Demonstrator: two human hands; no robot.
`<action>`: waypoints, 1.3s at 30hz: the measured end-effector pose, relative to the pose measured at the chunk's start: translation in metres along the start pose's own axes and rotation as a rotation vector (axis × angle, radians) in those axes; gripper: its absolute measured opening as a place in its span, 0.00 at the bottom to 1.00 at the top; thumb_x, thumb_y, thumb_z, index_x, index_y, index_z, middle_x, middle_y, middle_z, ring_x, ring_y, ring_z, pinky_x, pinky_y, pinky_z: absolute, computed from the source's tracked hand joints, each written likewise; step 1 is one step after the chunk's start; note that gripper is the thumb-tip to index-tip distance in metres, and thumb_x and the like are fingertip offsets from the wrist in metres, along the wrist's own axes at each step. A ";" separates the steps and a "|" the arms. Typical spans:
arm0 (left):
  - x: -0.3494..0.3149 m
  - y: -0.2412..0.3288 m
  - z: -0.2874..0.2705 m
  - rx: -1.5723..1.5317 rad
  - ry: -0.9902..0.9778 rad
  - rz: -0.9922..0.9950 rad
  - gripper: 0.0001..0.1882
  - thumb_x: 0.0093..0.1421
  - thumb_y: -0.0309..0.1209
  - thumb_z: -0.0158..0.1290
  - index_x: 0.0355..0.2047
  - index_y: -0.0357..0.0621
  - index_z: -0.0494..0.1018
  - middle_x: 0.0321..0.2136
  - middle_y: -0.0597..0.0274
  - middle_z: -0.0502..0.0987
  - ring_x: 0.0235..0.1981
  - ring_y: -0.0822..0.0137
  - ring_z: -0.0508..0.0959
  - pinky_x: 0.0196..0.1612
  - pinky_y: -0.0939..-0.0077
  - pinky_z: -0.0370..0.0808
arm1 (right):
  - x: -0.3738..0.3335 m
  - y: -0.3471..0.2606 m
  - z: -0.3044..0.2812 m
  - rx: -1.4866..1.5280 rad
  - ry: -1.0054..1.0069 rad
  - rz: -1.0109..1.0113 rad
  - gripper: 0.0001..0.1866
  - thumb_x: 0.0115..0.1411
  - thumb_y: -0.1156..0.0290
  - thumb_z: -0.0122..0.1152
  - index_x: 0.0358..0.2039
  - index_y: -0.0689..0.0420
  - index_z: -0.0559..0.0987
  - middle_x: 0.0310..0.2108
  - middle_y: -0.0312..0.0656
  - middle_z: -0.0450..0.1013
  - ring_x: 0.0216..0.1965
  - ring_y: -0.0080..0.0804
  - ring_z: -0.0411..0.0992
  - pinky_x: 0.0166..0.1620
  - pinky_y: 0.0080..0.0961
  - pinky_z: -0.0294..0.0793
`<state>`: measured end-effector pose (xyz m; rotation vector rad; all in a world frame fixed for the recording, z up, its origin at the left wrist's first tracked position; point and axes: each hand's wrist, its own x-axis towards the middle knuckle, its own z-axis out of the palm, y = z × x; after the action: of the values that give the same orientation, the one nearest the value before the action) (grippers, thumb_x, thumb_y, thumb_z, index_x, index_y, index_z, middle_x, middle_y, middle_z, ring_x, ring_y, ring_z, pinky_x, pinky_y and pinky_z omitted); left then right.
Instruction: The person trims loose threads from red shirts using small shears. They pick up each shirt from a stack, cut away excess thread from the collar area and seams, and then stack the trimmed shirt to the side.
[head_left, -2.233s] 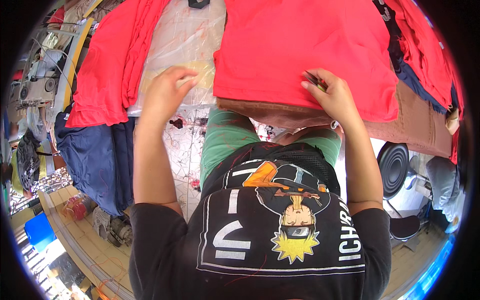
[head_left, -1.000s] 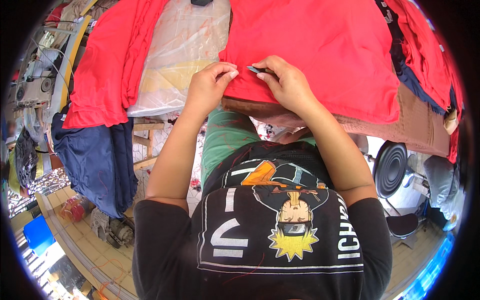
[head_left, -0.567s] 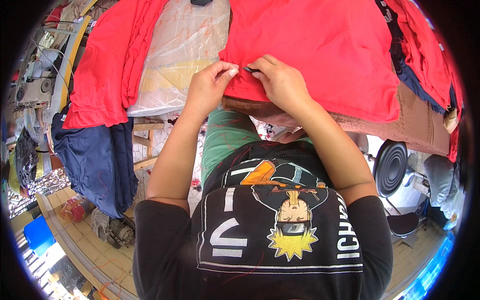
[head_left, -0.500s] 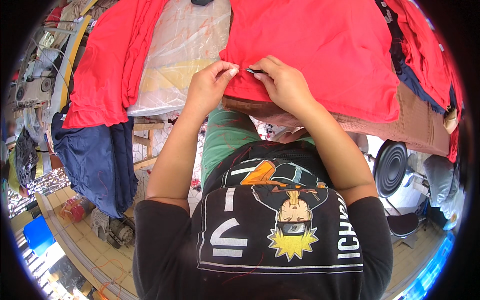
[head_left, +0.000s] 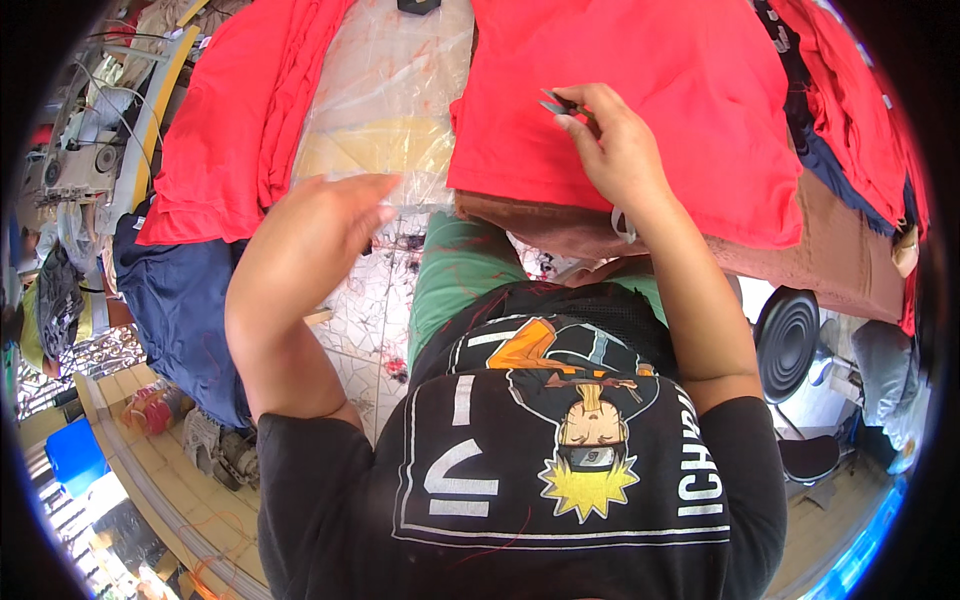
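Observation:
My right hand (head_left: 618, 150) hovers over a red garment (head_left: 690, 70), closed around small thread snips (head_left: 556, 105). The two blades of the snips point left and stand slightly apart. To the left, my left hand (head_left: 325, 218) is in the air near the front edge of a plastic-covered surface (head_left: 385, 125). It is somewhat blurred, its fingers stretched to the right and the thumb apart, with nothing visible in it. The red garment lies spread over a brown padded surface (head_left: 550, 222) before me.
More red garments (head_left: 235, 130) lie to the left, above dark blue cloth (head_left: 185, 310) hanging down. Red and dark clothes (head_left: 850, 110) are piled at the right, beside a brown cardboard-like panel (head_left: 830, 255). A round black ridged disc (head_left: 786, 343) stands below it.
My left hand has left the red garment's edge and moved left and down, its pinch opened. My right hand has lifted up and right with the snips.

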<state>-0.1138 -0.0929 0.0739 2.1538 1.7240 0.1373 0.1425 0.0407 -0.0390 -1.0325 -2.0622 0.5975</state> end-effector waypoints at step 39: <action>-0.017 0.162 -0.016 -0.315 0.141 1.391 0.26 0.67 0.43 0.42 0.61 0.42 0.60 0.59 0.49 0.65 0.63 0.52 0.59 0.65 0.59 0.51 | -0.035 0.038 0.007 -0.012 0.043 0.008 0.12 0.57 0.68 0.58 0.41 0.56 0.75 0.38 0.47 0.73 0.42 0.46 0.73 0.42 0.40 0.73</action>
<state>0.0269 -0.1339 0.1476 2.6467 -0.0591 0.8331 0.1688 0.0331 -0.0831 -1.0514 -2.0275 0.5632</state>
